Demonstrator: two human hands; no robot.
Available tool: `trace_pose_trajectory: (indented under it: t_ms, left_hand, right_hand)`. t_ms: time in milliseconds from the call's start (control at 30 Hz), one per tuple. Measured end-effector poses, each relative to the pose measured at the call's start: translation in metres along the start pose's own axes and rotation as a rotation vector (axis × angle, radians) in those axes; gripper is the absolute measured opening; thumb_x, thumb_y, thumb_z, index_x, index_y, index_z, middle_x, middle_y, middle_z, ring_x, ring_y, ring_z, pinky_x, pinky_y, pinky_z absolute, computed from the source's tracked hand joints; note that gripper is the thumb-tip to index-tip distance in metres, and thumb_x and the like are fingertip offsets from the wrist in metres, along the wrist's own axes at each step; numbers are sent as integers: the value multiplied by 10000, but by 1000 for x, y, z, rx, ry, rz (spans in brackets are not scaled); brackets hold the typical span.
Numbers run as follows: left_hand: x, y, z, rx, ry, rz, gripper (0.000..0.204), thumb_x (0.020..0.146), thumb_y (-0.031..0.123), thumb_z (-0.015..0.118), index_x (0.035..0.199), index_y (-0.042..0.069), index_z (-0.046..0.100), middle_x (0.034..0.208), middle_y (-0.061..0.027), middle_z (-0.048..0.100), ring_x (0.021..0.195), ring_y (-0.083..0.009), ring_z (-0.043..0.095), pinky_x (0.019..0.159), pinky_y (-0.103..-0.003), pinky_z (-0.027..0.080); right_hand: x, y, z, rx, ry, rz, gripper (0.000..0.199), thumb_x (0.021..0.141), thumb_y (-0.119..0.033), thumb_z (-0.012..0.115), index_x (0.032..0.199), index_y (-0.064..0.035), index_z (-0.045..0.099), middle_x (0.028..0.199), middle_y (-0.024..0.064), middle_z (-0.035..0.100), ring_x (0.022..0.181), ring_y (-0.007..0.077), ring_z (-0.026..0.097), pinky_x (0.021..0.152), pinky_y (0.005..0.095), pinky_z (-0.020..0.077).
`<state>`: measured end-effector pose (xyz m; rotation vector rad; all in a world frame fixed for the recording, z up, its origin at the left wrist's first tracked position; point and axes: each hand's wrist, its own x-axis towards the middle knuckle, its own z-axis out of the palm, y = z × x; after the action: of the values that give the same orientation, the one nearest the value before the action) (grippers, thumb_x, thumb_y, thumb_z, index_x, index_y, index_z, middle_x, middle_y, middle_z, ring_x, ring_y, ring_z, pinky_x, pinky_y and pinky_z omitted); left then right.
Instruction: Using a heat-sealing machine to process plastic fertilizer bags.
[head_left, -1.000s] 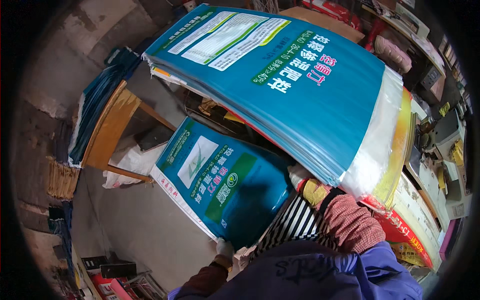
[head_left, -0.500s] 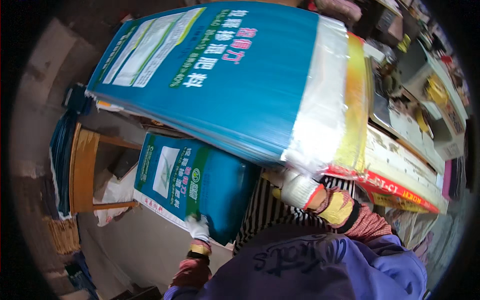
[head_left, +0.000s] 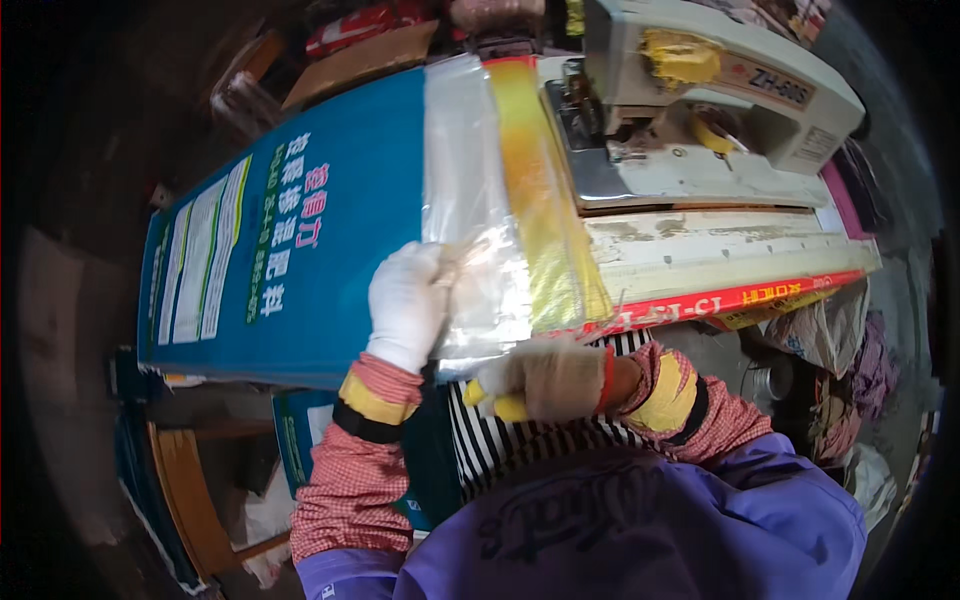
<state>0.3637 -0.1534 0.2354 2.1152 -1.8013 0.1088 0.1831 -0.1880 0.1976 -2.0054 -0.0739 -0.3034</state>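
Observation:
A stack of blue printed sacks (head_left: 340, 180) lies across the work table, with a clear plastic liner (head_left: 465, 150) sticking out past their right ends. My left hand (head_left: 405, 310), in a white glove, rests over the sack's edge with its fingers closed on the liner. Just below the liner's near corner is my right hand (head_left: 555, 380), in a pale glove with yellow fingertips. Motion smears its fingers, so any grip is unclear. Under my left forearm another blue sack (head_left: 295, 435) hangs low, partly hidden by the arm and the stack.
A pale industrial sewing machine (head_left: 740, 90) stands on the table at the far right. Yellow shiny sacking (head_left: 545, 190) lies beside the liner. A wooden stool or frame (head_left: 185, 490) stands at lower left. Plastic bags (head_left: 825, 330) hang at the right.
My left hand has moved up from the lower blue sack to the liner on the stack. My right hand has drawn slightly down from the stack's edge. The view has swung right.

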Motion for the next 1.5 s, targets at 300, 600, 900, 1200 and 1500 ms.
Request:
trace_pose_trajectory:
  t_ms: [300,600,900,1200,1500]
  left_hand:
    - [-21,-6,-25,-4,59,139,110,781,89,559,870,75,621,756,-102,597,738,-287,587,646,-358,461]
    - [-9,-15,-38,-135,108,154,127,806,175,548,784,68,612,783,-118,614,716,-300,587,647,-359,466]
    - [2,-15,-65,90,178,358,86,743,96,587,811,76,633,758,-104,606,715,-294,579,629,-382,460]
    - [25,-37,-33,-738,-108,-271,408,790,242,673,1060,-51,584,954,-146,657,837,-181,624,757,-267,484]
    - [41,-79,-97,-1082,344,-227,274,907,263,528,863,-2,578,766,-27,568,691,-99,536,641,-251,451]
  right_hand:
    - [58,2,-83,633,633,526,294,879,-296,552,1010,-43,627,797,61,650,632,136,594,545,249,477]
    - [101,47,-106,273,443,882,531,838,-515,480,842,-19,668,771,166,644,676,308,623,701,407,482]
    - [95,24,-108,646,786,574,443,857,-459,553,884,-25,641,777,100,655,569,161,607,469,274,456]
    - [134,29,-103,35,489,762,389,792,-385,670,787,4,662,613,103,591,530,172,552,487,317,426]
    - [120,17,-108,-585,292,641,662,800,-646,462,905,-25,667,790,216,639,751,352,632,688,391,490]
